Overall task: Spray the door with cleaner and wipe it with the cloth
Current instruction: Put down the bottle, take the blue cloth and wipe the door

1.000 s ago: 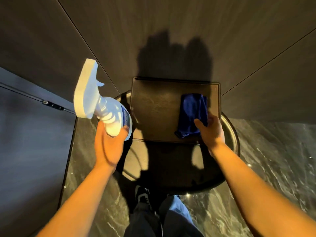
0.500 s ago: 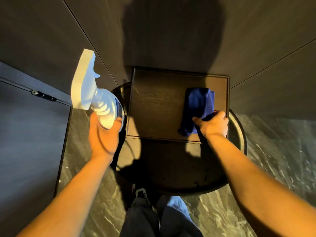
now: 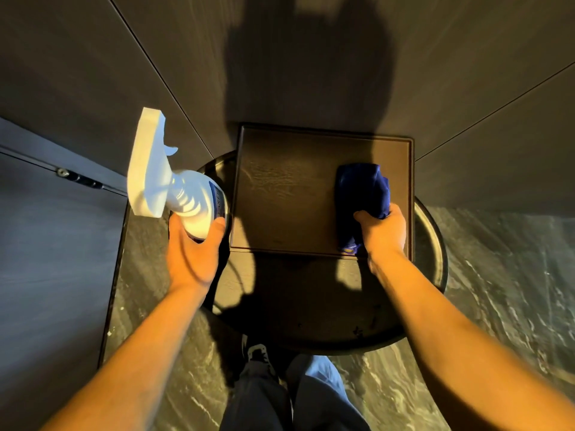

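Observation:
My left hand (image 3: 193,253) grips the body of a white spray bottle (image 3: 174,188), whose trigger head points up and away, held above the left rim of the round table. My right hand (image 3: 384,233) is closed on a dark blue cloth (image 3: 361,194) that hangs bunched over the right side of a square brown tray (image 3: 280,188). The dark door (image 3: 53,244) fills the left side of the view, with a metal hinge (image 3: 77,178) near its top edge.
The tray rests on a round dark table (image 3: 311,306) pushed against a dark panelled wall (image 3: 311,57). Marble floor (image 3: 497,275) lies to the right and below. My legs and a shoe (image 3: 258,353) stand at the table's near edge.
My right hand has closed on the blue cloth and bunched it up from lying flat on the tray. The bottle in my left hand has stayed upright at the table's left rim.

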